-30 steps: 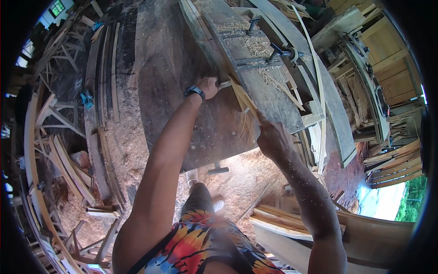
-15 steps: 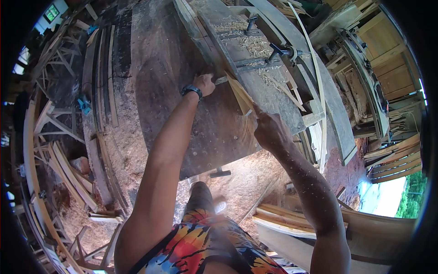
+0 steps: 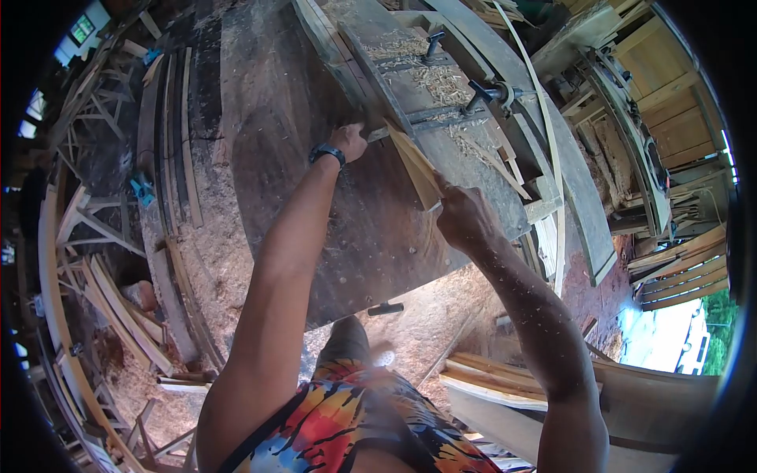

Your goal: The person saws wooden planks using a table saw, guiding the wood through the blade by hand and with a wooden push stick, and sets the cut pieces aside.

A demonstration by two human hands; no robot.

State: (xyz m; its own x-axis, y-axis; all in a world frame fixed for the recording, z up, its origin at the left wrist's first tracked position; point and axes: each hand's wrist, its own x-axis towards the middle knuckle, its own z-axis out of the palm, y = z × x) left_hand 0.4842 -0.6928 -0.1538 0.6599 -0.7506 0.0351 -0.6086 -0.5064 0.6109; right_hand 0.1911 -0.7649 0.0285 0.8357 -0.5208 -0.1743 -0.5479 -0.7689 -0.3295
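Note:
My left hand (image 3: 349,142), with a dark watch at the wrist, is closed at the left end of a short pale bar (image 3: 378,134). What its fingers hold is hidden. My right hand (image 3: 469,217) is closed at the lower right edge of a light, tapered wooden piece (image 3: 415,169). That piece slants down from the end of a dark plank on edge (image 3: 374,75). Both hands are over a worn wooden workbench (image 3: 315,229). Beyond the plank, bar clamps with black T-handles (image 3: 478,96) lie among wood shavings (image 3: 441,83).
Long curved boards (image 3: 579,189) flank the bench on the right. Stacked planks (image 3: 489,378) stand at the lower right. Wood strips (image 3: 126,307) and trestles (image 3: 98,217) fill the left side. Sawdust (image 3: 209,260) covers the floor. A black handle (image 3: 385,309) sticks out at the bench's near edge.
The view has shifted slightly. Both hands remain at nearly the same places, and the tapered piece still slants beside my right hand.

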